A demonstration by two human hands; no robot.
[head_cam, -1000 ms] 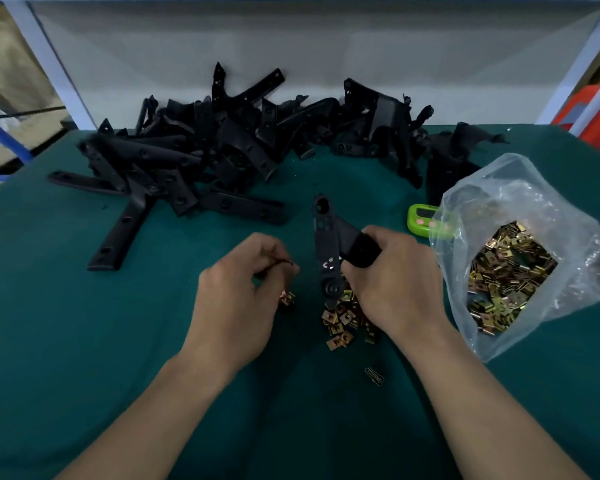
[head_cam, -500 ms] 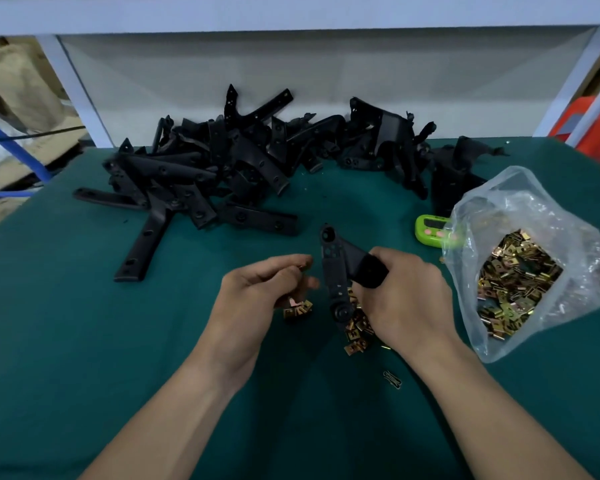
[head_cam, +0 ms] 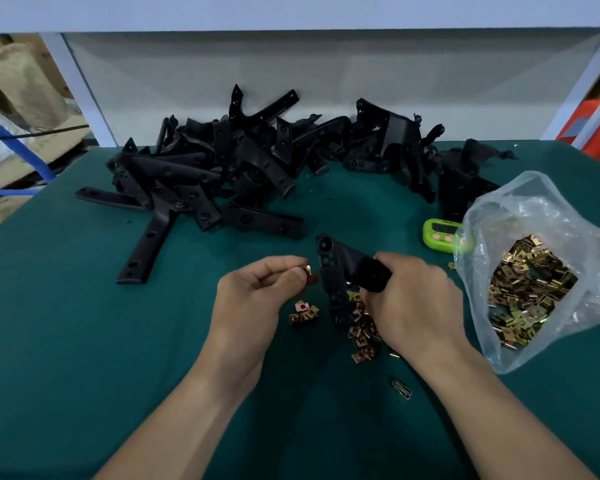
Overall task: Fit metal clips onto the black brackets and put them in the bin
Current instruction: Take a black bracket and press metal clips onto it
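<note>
Her left hand [head_cam: 253, 299] pinches a clip [head_cam: 307, 270] beside the bracket [head_cam: 340, 271]. The right hand [head_cam: 409, 299] has its grip wrapped round that bracket, above loose clips [head_cam: 362, 332] on the worktop [head_cam: 84, 341].

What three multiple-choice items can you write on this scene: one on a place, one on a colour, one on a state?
1. Where does the plastic bag of clips lie?
A. On the right side of the table
B. On top of the bracket pile
C. At the left edge

2. What colour is the timer beside the bag?
A. Red
B. Green
C. White

3. What is the left hand doing?
A. Lying flat on the cloth
B. Gripping a bracket
C. Pinching a metal clip

Answers:
1 A: the bag lies to the right of the right hand.
2 B: its case is bright green.
3 C: a clip shows between thumb and finger, while the right hand grips the black bracket.
</note>
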